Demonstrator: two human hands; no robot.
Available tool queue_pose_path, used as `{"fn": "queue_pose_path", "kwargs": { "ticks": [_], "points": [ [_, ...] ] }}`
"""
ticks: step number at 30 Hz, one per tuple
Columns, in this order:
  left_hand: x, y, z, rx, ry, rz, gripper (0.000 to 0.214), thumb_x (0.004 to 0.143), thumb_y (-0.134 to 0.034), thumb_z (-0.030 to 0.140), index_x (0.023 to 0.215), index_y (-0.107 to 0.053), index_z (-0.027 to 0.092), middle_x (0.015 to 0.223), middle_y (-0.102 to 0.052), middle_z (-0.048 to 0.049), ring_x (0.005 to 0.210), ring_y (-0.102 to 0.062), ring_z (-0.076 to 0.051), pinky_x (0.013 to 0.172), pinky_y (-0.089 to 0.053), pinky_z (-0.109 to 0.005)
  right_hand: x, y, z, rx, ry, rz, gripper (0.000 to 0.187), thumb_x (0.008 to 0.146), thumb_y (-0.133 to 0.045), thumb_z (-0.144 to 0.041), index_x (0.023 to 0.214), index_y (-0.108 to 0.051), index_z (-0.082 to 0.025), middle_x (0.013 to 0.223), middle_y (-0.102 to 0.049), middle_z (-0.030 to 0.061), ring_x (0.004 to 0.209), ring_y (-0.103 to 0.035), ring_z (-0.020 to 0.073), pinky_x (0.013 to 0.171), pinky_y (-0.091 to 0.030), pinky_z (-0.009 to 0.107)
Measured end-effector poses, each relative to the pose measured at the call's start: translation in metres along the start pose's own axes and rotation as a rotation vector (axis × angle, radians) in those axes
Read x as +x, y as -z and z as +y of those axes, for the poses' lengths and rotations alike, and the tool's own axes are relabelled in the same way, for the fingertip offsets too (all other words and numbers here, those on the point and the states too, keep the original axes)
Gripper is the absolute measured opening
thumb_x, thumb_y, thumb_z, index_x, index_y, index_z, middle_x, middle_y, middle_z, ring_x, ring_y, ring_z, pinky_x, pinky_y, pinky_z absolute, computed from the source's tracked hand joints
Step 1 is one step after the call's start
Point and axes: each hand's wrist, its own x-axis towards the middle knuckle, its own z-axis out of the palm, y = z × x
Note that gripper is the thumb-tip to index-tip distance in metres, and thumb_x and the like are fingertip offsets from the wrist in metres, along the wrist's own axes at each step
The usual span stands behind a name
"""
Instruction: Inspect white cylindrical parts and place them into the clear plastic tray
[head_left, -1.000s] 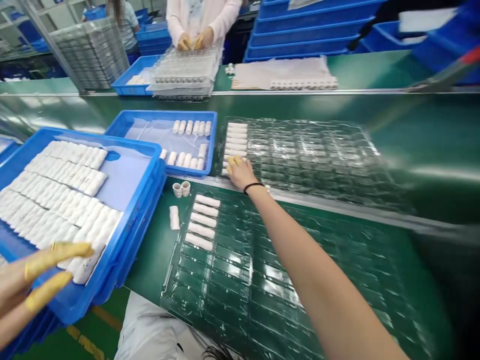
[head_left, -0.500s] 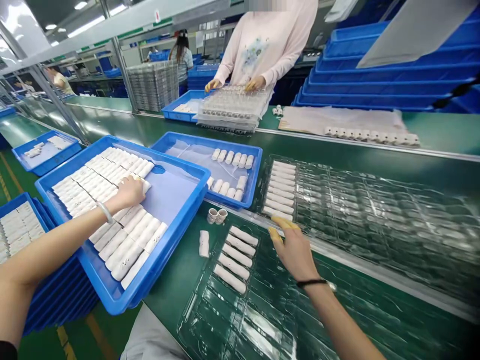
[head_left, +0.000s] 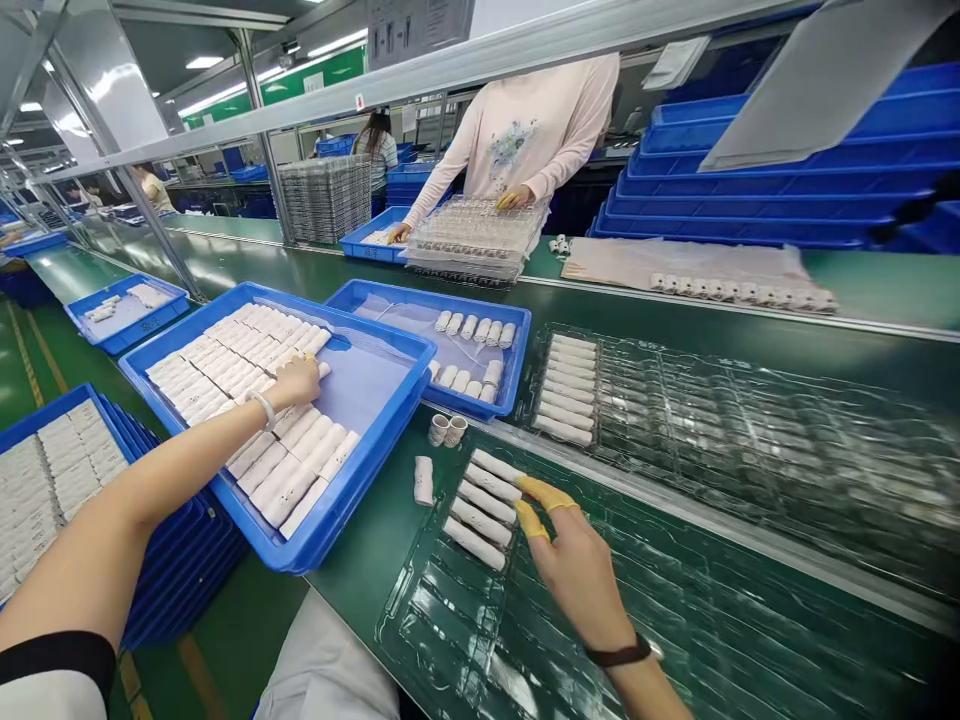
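My left hand (head_left: 298, 380) reaches into a large blue tray (head_left: 379, 345), its fingers closed around a white tube (head_left: 324, 370) of which only the end shows. Rows of similar white tubes (head_left: 210, 370), some with small dark marks, fill much of that tray. My right hand (head_left: 566, 540), with yellow finger covers on thumb and forefinger, is open. Its fingertips are at the right ends of several white tubes (head_left: 480, 515) lying side by side in a clear plastic tray (head_left: 450, 620). Whether they touch the tubes I cannot tell.
Two short tubes (head_left: 448, 430) stand near a loose one (head_left: 424, 480) on the green bench. Behind are a second blue tray (head_left: 517, 370) and another clear tray (head_left: 675, 390) with a column of tubes. A co-worker (head_left: 525, 130) stands across the bench. Stacked trays (head_left: 195, 560) are at lower left.
My right hand has come left and nearer, from by the far clear tray to the tubes in the near one. My left hand stays among the tubes. The view has shifted.
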Motion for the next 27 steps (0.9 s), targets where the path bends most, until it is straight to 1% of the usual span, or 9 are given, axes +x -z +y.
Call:
{"fn": "queue_pose_path", "kwargs": {
  "ticks": [2,5,8,11,14,16,19,22,27],
  "points": [
    [-0.004,0.008,0.001,-0.085,-0.043,-0.002,0.043,0.092,-0.065,0.029,0.131,-0.056,0.014,0.134,-0.058,-0.0142,0.12,-0.058,-0.029,0.101,-0.049,-0.051,-0.009,0.006,-0.014,0.046,-0.027,-0.016,0.041,0.091,-0.045,-0.046,0.109,-0.068,-0.018,0.11,-0.074,0.0153,0.096,-0.071,0.0292,0.082,-0.058,0.042],
    [-0.027,0.028,0.006,-0.258,-0.162,-0.02,0.042,0.086,-0.063,0.018,0.126,-0.055,0.009,0.118,-0.066,-0.0149,0.106,-0.066,-0.028,0.086,-0.055,-0.037,-0.021,0.018,-0.034,0.137,-0.129,-0.064,0.041,0.09,-0.048,-0.047,0.11,-0.07,-0.019,0.108,-0.075,0.0136,0.079,-0.072,0.0261,0.069,-0.058,0.039],
    [-0.08,0.043,0.015,-0.445,-0.367,-0.046,0.035,0.084,-0.058,0.017,0.119,-0.056,0.011,0.11,-0.068,-0.0102,0.094,-0.068,-0.022,0.074,-0.055,-0.027,-0.029,0.028,-0.06,0.317,-0.236,-0.106,0.04,0.089,-0.053,-0.05,0.108,-0.071,-0.02,0.102,-0.077,0.0117,0.082,-0.073,0.026,0.073,-0.06,0.038],
    [-0.154,0.04,0.026,-0.83,-0.768,-0.222,0.034,0.082,-0.063,0.023,0.114,-0.056,0.015,0.094,-0.067,-0.0072,0.077,-0.065,-0.019,0.062,-0.054,-0.027,-0.037,0.035,-0.091,0.612,-0.302,-0.162,0.04,0.091,-0.057,-0.053,0.111,-0.07,-0.021,0.096,-0.077,0.0101,0.087,-0.074,0.0248,0.08,-0.06,0.036],
    [-0.213,0.011,0.038,-0.999,-0.882,-0.328,0.039,0.083,-0.064,0.02,0.121,-0.055,0.017,0.104,-0.066,-0.0091,0.086,-0.066,-0.02,0.074,-0.057,-0.03,-0.049,0.038,-0.115,0.914,-0.339,-0.222,0.042,0.091,-0.058,-0.057,0.112,-0.07,-0.022,0.082,-0.075,0.0075,0.069,-0.071,0.0214,0.069,-0.06,0.033],
    [-0.232,-0.018,0.045,-1.01,-0.875,-0.387,0.038,0.083,-0.061,0.015,0.12,-0.056,0.018,0.107,-0.066,-0.0093,0.092,-0.067,-0.02,0.081,-0.057,-0.031,-0.057,0.037,-0.124,1.028,-0.42,-0.268,0.041,0.088,-0.065,-0.056,0.109,-0.07,-0.022,0.081,-0.074,0.0071,0.065,-0.067,0.0201,0.064,-0.059,0.032],
    [-0.237,-0.062,0.052,-0.98,-0.798,-0.358,0.041,0.082,-0.062,0.012,0.122,-0.056,0.018,0.113,-0.063,-0.0103,0.101,-0.065,-0.022,0.09,-0.055,-0.035,-0.064,0.032,-0.13,1.088,-0.662,-0.286,0.045,0.076,-0.079,-0.055,0.104,-0.071,-0.021,0.086,-0.073,0.0067,0.063,-0.062,0.0176,0.057,-0.055,0.028],
    [-0.234,-0.094,0.056,-0.956,-0.694,-0.283,0.036,0.086,-0.063,0.019,0.121,-0.053,0.016,0.118,-0.058,-0.0137,0.107,-0.062,-0.024,0.097,-0.052,-0.041,-0.063,0.031,-0.132,1.153,-0.873,-0.239,0.052,0.063,-0.085,-0.061,0.089,-0.071,-0.018,0.074,-0.066,0.0038,0.057,-0.051,0.013,0.048,-0.047,0.024],
    [-0.229,-0.113,0.058,-0.938,-0.62,-0.318,0.029,0.096,-0.053,0.035,0.113,-0.052,0.012,0.116,-0.057,-0.0175,0.101,-0.062,-0.024,0.092,-0.052,-0.043,-0.06,0.036,-0.131,1.203,-0.999,-0.188,0.057,0.056,-0.086,-0.066,0.07,-0.064,-0.015,0.057,-0.049,-0.0025,0.049,-0.039,0.0083,0.043,-0.036,0.021]
  ]
}}
